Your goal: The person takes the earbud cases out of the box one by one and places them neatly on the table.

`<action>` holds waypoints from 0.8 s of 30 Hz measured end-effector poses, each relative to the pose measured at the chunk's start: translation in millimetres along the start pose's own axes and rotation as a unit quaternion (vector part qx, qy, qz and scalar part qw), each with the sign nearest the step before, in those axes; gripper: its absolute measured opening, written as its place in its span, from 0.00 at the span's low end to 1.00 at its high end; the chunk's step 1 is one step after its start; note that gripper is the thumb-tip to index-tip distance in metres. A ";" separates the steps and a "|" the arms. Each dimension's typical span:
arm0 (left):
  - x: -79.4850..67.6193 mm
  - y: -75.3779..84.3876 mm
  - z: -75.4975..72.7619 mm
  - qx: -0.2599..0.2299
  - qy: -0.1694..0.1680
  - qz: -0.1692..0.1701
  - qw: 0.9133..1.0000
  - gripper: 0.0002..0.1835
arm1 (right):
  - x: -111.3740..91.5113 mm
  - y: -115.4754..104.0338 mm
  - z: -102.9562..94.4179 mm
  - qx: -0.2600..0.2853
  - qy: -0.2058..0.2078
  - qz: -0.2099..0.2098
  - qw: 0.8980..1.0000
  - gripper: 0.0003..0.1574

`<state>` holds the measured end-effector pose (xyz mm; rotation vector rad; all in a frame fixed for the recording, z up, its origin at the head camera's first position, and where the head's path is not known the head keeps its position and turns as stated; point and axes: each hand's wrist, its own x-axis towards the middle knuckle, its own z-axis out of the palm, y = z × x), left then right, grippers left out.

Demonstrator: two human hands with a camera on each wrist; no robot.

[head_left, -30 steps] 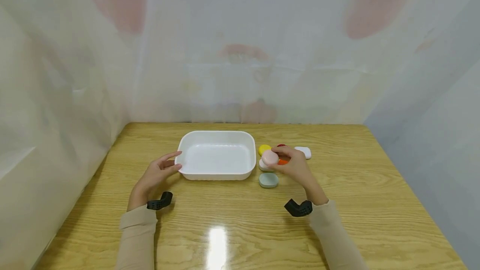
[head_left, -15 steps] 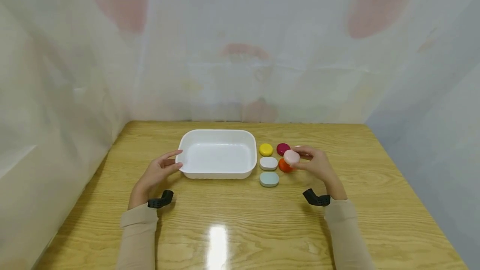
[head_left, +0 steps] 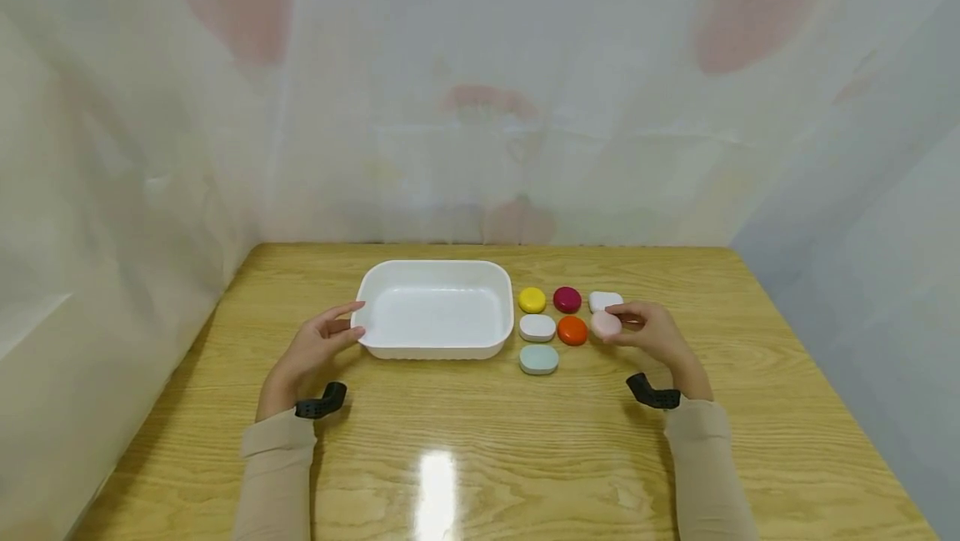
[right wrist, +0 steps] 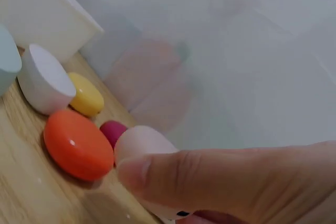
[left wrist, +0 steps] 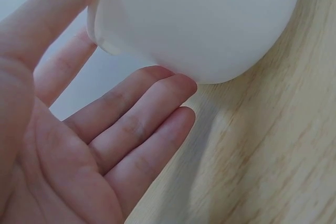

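My left hand (head_left: 309, 349) holds the left rim of a white rectangular plastic tub (head_left: 435, 353), thumb and forefinger at the rim. In the left wrist view the other fingers (left wrist: 152, 103) lie against the tub's outer wall. My right hand (head_left: 658, 337) pinches a pale pink rounded disc (head_left: 604, 324) to the right of the glossy orange disc (head_left: 572, 330). Just behind the pink disc sits a white rounded block (head_left: 604, 300). In the right wrist view my thumb (right wrist: 168, 174) covers part of the pink disc; whether it touches the table I cannot tell.
Between tub and right hand are a yellow disc (head_left: 532, 300), a dark red disc (head_left: 567, 300), a white oval piece (head_left: 537, 328) and a pale green oval piece (head_left: 538, 359). All stand on a wooden table (head_left: 480, 441), with a patterned curtain (head_left: 480, 174) behind it.
My right hand has carried the pink disc rightward, from over the white oval piece, past the orange disc, to in front of the white block. The left hand stays at the tub.
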<state>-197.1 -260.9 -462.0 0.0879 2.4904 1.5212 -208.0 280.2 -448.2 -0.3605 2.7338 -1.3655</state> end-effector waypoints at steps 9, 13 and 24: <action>-0.7 -2.8 1.3 0.007 0.005 0.002 1.000 0.33 | 0.5 21.4 3.5 -0.001 -0.030 0.049 0.998 0.33; -0.4 -2.2 1.2 0.004 0.006 0.004 1.000 0.33 | 2.3 24.5 4.6 -0.001 -0.026 0.042 0.999 0.33; -1.5 2.7 1.2 0.011 0.001 0.027 1.000 0.31 | -0.9 28.1 4.3 -0.014 -0.028 0.047 0.998 0.34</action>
